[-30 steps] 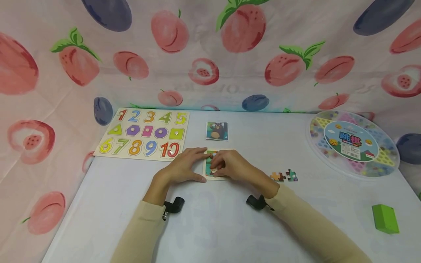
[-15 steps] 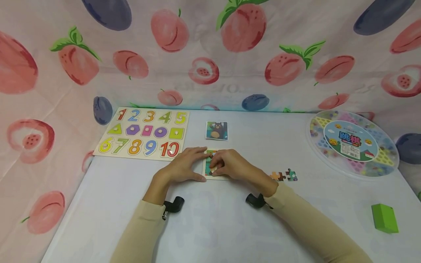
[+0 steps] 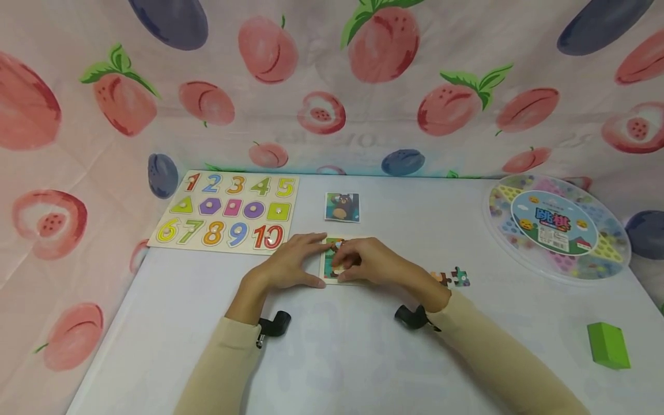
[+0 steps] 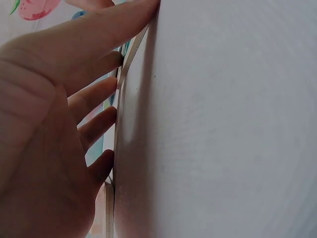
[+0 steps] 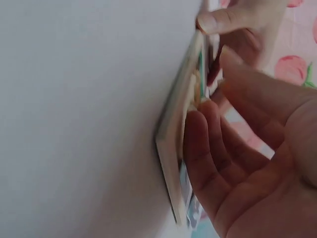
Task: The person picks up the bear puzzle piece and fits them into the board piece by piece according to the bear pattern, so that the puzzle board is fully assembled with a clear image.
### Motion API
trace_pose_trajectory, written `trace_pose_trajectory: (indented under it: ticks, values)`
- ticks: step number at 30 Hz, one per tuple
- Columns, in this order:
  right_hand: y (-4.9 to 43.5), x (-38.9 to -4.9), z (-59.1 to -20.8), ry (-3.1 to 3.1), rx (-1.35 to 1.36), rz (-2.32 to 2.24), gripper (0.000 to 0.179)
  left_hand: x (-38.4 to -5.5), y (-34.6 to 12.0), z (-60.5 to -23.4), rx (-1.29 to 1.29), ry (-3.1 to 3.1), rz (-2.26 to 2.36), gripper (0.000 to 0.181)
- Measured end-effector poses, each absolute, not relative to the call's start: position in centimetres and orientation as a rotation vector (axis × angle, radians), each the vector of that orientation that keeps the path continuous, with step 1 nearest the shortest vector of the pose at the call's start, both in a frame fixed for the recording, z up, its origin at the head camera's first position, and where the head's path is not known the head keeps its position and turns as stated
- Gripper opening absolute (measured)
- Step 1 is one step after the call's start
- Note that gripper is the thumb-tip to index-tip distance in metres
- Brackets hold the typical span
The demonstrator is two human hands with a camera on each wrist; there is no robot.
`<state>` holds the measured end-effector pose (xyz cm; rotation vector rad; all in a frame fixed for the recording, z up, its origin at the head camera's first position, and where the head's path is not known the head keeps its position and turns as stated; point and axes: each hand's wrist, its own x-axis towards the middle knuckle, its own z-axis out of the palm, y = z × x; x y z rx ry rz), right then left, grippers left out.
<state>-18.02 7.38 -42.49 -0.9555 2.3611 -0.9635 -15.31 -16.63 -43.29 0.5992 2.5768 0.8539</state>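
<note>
A small jigsaw puzzle board (image 3: 329,279), pale-edged with a green picture, lies flat at the middle of the table. At its left side rests my left hand (image 3: 290,262), thumb and forefinger spread toward the near and far corners. My right hand (image 3: 370,262) is over the board with bent fingers, pinching a jigsaw piece (image 3: 338,269) low against the picture. Seen from the right wrist, a pale-edged piece (image 5: 190,94) stands slightly above the board (image 5: 171,134) by the fingertips. The right hand hides most of the board's right half.
Loose jigsaw pieces (image 3: 460,276) lie right of the right wrist. A bear picture card (image 3: 342,207) is behind the board. At the left is a number-and-shape board (image 3: 223,212). A round Chinese checkers box (image 3: 555,225) and a green block (image 3: 608,346) are on the right.
My right hand and wrist have shifted slightly right and nearer, partly covering the loose pieces beside the wrist. My left hand has stayed at the board's left side.
</note>
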Motion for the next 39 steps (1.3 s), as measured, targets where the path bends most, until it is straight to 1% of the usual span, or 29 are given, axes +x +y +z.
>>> trace_pose_trajectory:
  ticks: [8,16,23,28,39]
  values:
    - [10.8,-17.9,-41.4,2.356,-0.922,-1.038,0.031,-15.4,-16.6,-43.3,0.61,2.583,0.814,0.082]
    - [16.1,-17.4,-40.0,2.514,-0.806,-0.974,0.043,-15.3,-16.6,-43.1,0.609,2.576,0.82,0.083]
    - [20.8,-16.8,-39.8,2.605,-0.685,-0.924,0.05,-15.3,-16.5,-43.1,0.614,2.571,0.822,0.084]
    - [23.1,-16.2,-39.9,2.626,-0.588,-0.897,0.056,-15.3,-16.5,-43.2,0.619,2.57,0.819,0.083]
    - [25.6,-15.4,-41.7,2.702,-0.654,-0.758,0.054,-15.3,-16.6,-43.2,0.617,2.565,0.829,0.083]
